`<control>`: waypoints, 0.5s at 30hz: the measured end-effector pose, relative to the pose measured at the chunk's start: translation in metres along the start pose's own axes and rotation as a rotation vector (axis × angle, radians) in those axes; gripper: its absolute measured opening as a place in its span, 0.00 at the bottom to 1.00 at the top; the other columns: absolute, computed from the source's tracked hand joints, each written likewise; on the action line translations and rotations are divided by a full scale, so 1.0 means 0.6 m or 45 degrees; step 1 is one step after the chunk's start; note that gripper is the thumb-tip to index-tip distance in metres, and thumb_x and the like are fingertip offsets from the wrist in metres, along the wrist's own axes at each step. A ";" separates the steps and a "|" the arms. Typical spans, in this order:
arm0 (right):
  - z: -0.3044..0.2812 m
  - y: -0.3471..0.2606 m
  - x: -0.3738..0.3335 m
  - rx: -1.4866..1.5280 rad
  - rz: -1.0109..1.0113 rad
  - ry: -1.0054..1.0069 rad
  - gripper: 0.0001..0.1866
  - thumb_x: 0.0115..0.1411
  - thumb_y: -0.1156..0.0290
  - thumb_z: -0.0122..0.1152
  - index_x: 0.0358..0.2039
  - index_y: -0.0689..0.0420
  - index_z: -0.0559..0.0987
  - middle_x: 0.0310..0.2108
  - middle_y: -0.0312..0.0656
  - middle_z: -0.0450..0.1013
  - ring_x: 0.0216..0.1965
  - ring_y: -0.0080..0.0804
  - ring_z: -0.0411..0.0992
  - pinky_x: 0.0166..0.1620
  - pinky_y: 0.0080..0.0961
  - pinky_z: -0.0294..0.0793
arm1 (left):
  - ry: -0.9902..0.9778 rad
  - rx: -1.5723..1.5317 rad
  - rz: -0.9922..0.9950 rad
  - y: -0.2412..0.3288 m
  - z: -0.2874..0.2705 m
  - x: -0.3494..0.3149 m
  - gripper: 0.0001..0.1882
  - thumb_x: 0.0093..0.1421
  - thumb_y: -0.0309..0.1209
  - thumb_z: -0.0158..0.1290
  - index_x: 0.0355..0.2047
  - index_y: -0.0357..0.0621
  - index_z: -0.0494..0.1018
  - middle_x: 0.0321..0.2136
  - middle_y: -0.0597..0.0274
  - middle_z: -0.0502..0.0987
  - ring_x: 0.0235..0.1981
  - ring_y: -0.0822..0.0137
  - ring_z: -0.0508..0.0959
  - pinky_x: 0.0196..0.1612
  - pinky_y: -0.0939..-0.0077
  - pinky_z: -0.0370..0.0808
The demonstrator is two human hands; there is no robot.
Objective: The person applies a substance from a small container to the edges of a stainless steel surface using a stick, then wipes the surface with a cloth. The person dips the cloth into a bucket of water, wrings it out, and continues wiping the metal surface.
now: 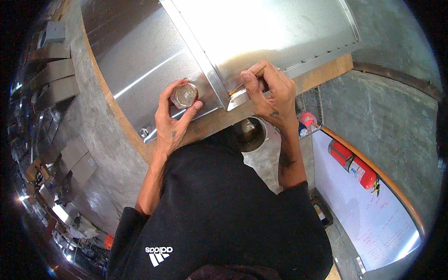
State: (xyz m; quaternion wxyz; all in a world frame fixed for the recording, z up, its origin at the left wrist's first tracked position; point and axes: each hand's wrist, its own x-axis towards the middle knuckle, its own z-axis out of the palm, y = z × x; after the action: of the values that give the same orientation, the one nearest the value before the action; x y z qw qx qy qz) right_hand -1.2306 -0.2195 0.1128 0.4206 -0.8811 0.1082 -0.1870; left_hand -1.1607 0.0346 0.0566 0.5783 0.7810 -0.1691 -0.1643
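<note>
My left hand (171, 109) is wrapped round a small round see-through jar (186, 95), holding it just above the sheet metal (144, 79). Its contents look pale; I cannot make out what they are. My right hand (273, 93) is closed in a pinch on a thin stick-like tool (239, 88). The tool's orange-yellow tip is at the near end of a raised metal seam (210, 77), by the corner of the panel. Most of the tool is hidden by my fingers, so its exact kind does not show.
The metal panels lie on a wooden-edged table (322, 75). Below the edge stands a round open container (252, 134). At the right, a red fire extinguisher (352, 163) lies by a whiteboard (359, 210). Cardboard boxes (58, 84) are on the floor at the left.
</note>
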 end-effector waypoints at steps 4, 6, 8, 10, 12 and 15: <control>0.003 0.000 0.001 0.001 -0.040 0.014 0.10 0.71 0.68 0.69 0.32 0.57 0.81 0.21 0.35 0.72 0.21 0.25 0.64 0.27 0.28 0.64 | 0.012 0.021 0.026 -0.005 0.000 0.000 0.35 0.62 0.30 0.73 0.67 0.44 0.70 0.61 0.53 0.80 0.60 0.59 0.82 0.64 0.62 0.79; 0.004 0.002 0.001 -0.017 -0.054 0.016 0.10 0.70 0.68 0.69 0.32 0.57 0.81 0.22 0.35 0.72 0.21 0.25 0.65 0.27 0.28 0.65 | 0.008 0.020 0.022 -0.004 0.000 0.001 0.35 0.62 0.30 0.73 0.67 0.44 0.70 0.61 0.53 0.81 0.60 0.59 0.82 0.64 0.62 0.79; 0.004 0.003 0.001 -0.034 -0.070 0.015 0.10 0.71 0.68 0.69 0.32 0.57 0.81 0.22 0.35 0.73 0.21 0.25 0.66 0.27 0.27 0.66 | 0.003 -0.011 0.008 -0.004 0.000 0.001 0.35 0.62 0.31 0.73 0.67 0.44 0.70 0.61 0.52 0.81 0.60 0.59 0.82 0.65 0.62 0.79; 0.004 0.002 0.001 -0.025 -0.039 0.012 0.11 0.70 0.67 0.69 0.31 0.58 0.80 0.23 0.37 0.74 0.22 0.28 0.68 0.28 0.29 0.68 | -0.003 -0.021 0.023 -0.004 0.000 0.002 0.36 0.62 0.31 0.73 0.67 0.44 0.70 0.61 0.52 0.80 0.60 0.58 0.82 0.65 0.62 0.79; 0.004 -0.001 -0.001 0.011 0.038 0.005 0.14 0.70 0.64 0.70 0.31 0.59 0.79 0.24 0.42 0.75 0.22 0.35 0.72 0.28 0.34 0.71 | -0.003 -0.014 0.033 -0.005 -0.001 0.001 0.36 0.62 0.31 0.73 0.67 0.44 0.70 0.61 0.52 0.80 0.61 0.58 0.82 0.65 0.62 0.79; 0.000 0.008 -0.006 0.071 0.078 -0.003 0.09 0.73 0.70 0.67 0.35 0.60 0.81 0.27 0.34 0.76 0.26 0.19 0.69 0.30 0.22 0.69 | -0.031 -0.004 0.027 -0.004 -0.003 0.002 0.36 0.63 0.30 0.72 0.68 0.44 0.69 0.62 0.51 0.79 0.62 0.58 0.80 0.67 0.61 0.78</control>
State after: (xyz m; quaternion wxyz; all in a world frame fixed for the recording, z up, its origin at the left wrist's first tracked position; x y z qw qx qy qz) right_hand -1.2344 -0.2214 0.1081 0.4507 -0.8656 0.1292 -0.1759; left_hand -1.1588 0.0363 0.0550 0.5791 0.7763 -0.1840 -0.1679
